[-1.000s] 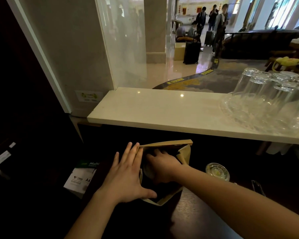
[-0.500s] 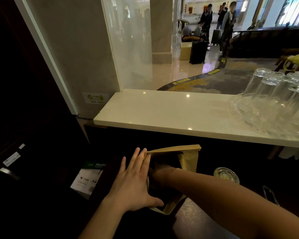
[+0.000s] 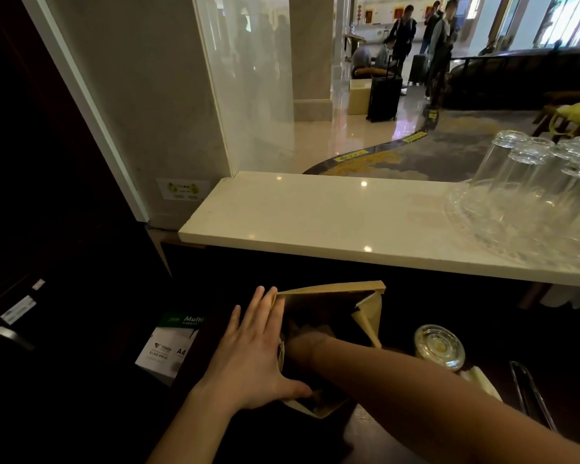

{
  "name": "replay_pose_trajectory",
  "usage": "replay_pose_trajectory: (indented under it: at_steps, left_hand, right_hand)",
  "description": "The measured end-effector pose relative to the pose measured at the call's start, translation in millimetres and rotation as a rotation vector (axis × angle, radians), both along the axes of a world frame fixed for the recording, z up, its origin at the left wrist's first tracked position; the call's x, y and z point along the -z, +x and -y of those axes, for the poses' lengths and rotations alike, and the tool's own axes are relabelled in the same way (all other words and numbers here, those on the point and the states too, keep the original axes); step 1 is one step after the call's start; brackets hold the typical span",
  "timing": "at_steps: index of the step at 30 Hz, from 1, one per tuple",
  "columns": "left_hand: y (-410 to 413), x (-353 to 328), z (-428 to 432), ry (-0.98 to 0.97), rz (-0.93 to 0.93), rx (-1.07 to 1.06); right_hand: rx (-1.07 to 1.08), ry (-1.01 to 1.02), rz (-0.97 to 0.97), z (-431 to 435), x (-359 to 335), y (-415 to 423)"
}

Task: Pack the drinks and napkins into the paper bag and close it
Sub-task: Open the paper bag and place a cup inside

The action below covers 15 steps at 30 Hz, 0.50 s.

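A brown paper bag stands open on the dark lower counter, just below the marble ledge. My left hand lies flat against the bag's left outer wall, fingers spread, thumb at the near rim. My right hand is plunged deep into the bag; only the wrist and forearm show, and the fingers and whatever they hold are hidden in the dark interior. A folded napkin lies on the counter to the right of the bag.
An upturned glass stands right of the bag, metal tongs beyond it. A glass tray with several upturned glasses sits on the marble ledge. A ream of A4 paper lies lower left. People with suitcases stand in the lobby behind.
My right hand has sunk deeper into the bag, from knuckles showing at the mouth to hidden past the wrist. My left hand has stayed pressed on the bag's side.
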<state>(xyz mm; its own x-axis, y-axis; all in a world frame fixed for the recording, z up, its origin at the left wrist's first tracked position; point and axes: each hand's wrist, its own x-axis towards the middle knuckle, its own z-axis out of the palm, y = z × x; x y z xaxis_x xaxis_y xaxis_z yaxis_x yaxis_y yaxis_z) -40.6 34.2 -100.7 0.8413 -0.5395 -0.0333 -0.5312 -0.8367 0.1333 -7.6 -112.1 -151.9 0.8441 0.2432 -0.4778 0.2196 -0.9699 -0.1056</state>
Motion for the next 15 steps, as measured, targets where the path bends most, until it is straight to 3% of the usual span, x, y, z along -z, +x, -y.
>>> replay_pose_trajectory:
  at_steps: [2, 6, 15]
  left_hand:
    - [2, 0, -2, 0.007, -0.002, -0.005]
    - [5, -1, -5, 0.017, 0.0, -0.016]
    - [7, 2, -6, 0.01, -0.005, -0.022]
  right_hand:
    - [0.011, 0.047, -0.002, 1, 1, -3]
    - [-0.071, -0.083, -0.056, 10, -1, -5]
    - [-0.024, 0.115, 0.009, 21, 3, -6]
